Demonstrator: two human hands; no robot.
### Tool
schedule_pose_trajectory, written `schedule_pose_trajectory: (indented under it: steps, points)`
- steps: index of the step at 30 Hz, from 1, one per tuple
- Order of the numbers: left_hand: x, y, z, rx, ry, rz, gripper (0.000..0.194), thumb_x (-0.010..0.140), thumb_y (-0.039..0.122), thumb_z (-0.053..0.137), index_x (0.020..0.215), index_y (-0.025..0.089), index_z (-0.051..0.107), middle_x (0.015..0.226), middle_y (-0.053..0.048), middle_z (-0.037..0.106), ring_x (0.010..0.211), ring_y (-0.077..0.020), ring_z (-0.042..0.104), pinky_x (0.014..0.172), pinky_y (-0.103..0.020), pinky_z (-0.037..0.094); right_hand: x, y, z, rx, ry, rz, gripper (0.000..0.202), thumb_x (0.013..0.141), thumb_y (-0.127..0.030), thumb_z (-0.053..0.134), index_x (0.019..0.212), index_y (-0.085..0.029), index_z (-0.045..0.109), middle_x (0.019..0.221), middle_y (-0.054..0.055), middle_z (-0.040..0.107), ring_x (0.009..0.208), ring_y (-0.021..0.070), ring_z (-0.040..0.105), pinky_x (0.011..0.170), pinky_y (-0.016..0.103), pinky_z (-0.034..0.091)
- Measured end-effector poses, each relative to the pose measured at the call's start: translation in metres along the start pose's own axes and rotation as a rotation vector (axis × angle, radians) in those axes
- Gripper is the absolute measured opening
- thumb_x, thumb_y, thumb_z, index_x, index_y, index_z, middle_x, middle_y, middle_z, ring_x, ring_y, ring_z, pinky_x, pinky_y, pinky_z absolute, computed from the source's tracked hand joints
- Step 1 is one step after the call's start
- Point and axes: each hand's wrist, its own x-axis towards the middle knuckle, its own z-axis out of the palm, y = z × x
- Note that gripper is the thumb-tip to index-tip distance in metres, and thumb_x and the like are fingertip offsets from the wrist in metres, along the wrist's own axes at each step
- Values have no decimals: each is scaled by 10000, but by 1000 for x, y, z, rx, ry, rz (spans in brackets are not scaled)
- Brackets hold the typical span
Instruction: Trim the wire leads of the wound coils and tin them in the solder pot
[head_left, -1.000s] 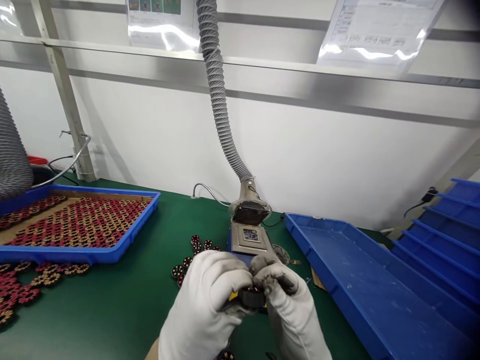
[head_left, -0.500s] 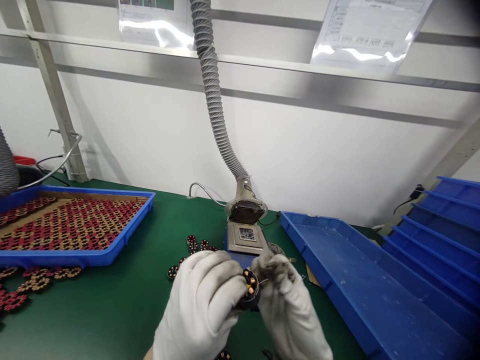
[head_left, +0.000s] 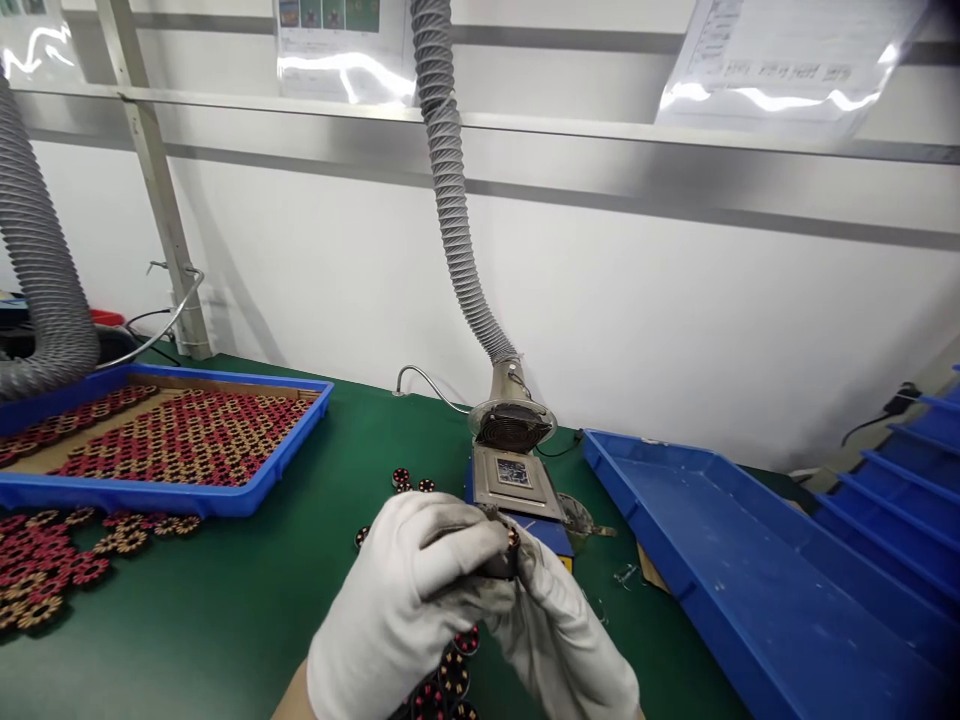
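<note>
My left hand, in a white glove, is closed around a small black motor stator; copper-coloured coils show at its right edge. Against the stator's right side presses my gloved right hand, its fingers bent in on it; its fingertips are partly hidden. Just behind my hands stands a solder pot with a metal top plate, under a round fume hood. More stators lie on the green table below my hands, and a few others sit beyond my left hand.
At left, a blue tray holds many red and tan stators, with loose ones before it. A blue tray without parts lies at right, beside stacked trays. A grey hose comes down to the hood.
My right hand has come in close against the stator. The stator has turned, so its coil face shows less. The view has shifted left, revealing more stators under my hands.
</note>
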Motion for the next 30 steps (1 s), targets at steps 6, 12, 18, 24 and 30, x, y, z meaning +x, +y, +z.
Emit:
schedule_pose_trajectory:
  steps: [6, 12, 18, 24, 30]
  points:
    - [-2, -3, -6, -429, 222, -384, 138, 814, 164, 473, 807, 200, 607, 814, -22, 635, 840, -166, 580, 761, -266, 481, -1, 4, 5, -37, 77, -10, 359, 657, -334, 725, 984, -205, 652, 1041, 66, 644, 985, 187, 574, 912, 324, 416]
    - [2, 8, -11, -403, -5, -404, 377, 661, 84, 636, 1007, 232, 609, 1087, -43, 590, 985, -187, 562, 875, -276, 463, -3, 4, 4, 148, -17, 68, 263, 705, -342, 681, 950, -252, 654, 948, 33, 672, 778, 166, 622, 763, 334, 499]
    - [2, 2, 0, -472, 193, -387, 184, 674, 85, 540, 772, 177, 665, 841, -53, 666, 830, -186, 608, 709, -253, 517, -3, 7, 10, 113, 55, 61, 222, 689, -283, 705, 901, -236, 660, 938, 26, 679, 869, 171, 618, 819, 328, 486]
    - [-2, 1, -1, -757, 381, -704, 199, 724, 79, 501, 799, 169, 663, 811, -19, 674, 773, -136, 613, 728, -207, 500, -1, 10, 6, 30, 107, 42, 318, 669, -316, 719, 971, -242, 651, 995, 51, 669, 932, 200, 611, 866, 371, 473]
    - [3, 1, 3, -934, 204, -646, 205, 621, 28, 577, 743, 145, 693, 800, -52, 671, 677, -141, 612, 612, -193, 507, 3, 14, 3, -58, 155, -82, 320, 607, -285, 768, 908, -240, 669, 959, 50, 677, 893, 185, 621, 869, 327, 471]
